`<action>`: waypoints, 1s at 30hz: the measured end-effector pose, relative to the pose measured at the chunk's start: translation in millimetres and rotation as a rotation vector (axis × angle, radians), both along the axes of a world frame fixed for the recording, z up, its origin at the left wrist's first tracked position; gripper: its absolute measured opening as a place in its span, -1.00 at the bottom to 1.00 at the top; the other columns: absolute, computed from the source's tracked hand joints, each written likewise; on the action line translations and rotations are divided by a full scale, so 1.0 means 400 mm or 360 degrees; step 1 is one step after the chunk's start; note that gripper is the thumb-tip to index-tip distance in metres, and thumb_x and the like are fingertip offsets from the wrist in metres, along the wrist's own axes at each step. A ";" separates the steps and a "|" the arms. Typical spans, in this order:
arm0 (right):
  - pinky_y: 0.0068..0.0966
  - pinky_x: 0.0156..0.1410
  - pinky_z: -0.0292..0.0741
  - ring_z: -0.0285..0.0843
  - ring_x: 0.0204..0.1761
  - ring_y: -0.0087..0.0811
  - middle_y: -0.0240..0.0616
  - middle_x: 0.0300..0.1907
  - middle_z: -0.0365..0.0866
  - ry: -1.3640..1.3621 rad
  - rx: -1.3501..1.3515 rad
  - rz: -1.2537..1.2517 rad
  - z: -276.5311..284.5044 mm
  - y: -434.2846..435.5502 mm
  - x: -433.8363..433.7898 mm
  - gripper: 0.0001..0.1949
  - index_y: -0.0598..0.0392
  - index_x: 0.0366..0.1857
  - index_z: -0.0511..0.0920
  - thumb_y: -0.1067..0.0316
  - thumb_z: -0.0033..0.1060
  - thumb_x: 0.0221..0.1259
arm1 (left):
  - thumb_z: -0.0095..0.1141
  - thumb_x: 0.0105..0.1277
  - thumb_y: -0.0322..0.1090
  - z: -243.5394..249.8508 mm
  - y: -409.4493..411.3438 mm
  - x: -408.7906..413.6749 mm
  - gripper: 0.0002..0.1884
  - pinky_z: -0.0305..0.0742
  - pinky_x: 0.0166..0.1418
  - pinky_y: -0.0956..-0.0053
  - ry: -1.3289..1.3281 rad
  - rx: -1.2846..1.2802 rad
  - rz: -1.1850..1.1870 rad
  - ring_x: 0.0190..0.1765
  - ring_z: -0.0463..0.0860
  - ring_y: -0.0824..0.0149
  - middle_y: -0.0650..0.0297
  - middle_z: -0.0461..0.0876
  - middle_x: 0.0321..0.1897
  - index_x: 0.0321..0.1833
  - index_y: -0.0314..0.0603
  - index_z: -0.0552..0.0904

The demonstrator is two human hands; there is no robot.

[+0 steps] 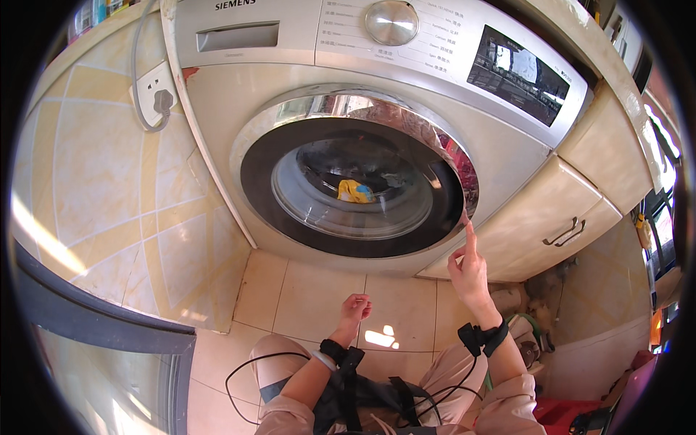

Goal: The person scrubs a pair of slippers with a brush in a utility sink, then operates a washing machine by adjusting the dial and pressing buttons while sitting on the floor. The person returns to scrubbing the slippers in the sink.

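Observation:
A silver Siemens front-loading washing machine [505,157] stands before me with its round, chrome-rimmed glass door [348,247] closed. Through the glass, a yellow and blue cloth item [356,191] shows inside the drum. My right hand [470,266] is at the lower right edge of the door, its index finger extended to the rim and the other fingers curled; it holds nothing. My left hand [356,310] hovers above my knee, over the floor, with its fingers loosely curled and no object visible in it. Above are the program dial [392,23] and a dark display [518,75].
A cabinet [544,212] with metal handles adjoins the washer on the right. At left is a tiled wall with a plugged-in socket [154,87], above a dark-framed glass door [109,304]. Black cables from my wrist straps cross my knees. A red item [563,414] lies lower right.

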State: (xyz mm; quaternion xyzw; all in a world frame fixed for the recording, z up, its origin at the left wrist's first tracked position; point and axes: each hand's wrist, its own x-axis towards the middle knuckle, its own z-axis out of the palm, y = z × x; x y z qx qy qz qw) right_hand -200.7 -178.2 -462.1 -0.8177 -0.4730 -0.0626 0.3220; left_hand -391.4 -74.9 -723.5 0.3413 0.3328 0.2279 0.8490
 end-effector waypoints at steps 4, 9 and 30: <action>-0.25 -0.31 0.55 0.63 -0.47 -0.09 -0.09 -0.48 0.60 0.0013 0.0007 0.0013 -0.015 0.005 0.001 -0.11 0.25 0.56 -0.11 0.63 0.09 0.09 | 0.11 0.46 -0.35 0.009 -0.005 0.001 -0.89 0.59 -0.10 0.54 -0.0017 -0.0008 -0.0012 -0.25 0.63 0.47 0.29 0.66 -0.25 -0.03 -0.14 0.60; -0.27 -0.31 0.55 0.63 -0.47 -0.08 -0.09 -0.47 0.60 -0.0028 0.0076 0.0065 -0.032 0.011 -0.001 -0.10 0.30 0.55 -0.17 0.62 0.08 0.09 | 0.11 0.45 -0.36 0.003 -0.005 0.000 -0.88 0.59 -0.17 0.56 -0.0050 -0.0032 0.0010 -0.30 0.63 0.47 0.28 0.66 -0.28 -0.02 -0.15 0.59; -0.17 -0.27 0.57 0.65 -0.44 -0.02 -0.08 -0.47 0.64 0.0300 -0.0178 -0.0031 -0.186 -0.005 -0.019 -0.29 0.30 0.44 0.16 0.51 0.13 0.13 | 0.10 0.47 -0.37 0.015 -0.004 -0.015 -0.88 0.59 -0.16 0.57 0.0019 -0.0003 0.0018 -0.28 0.64 0.47 0.27 0.66 -0.27 -0.02 -0.15 0.60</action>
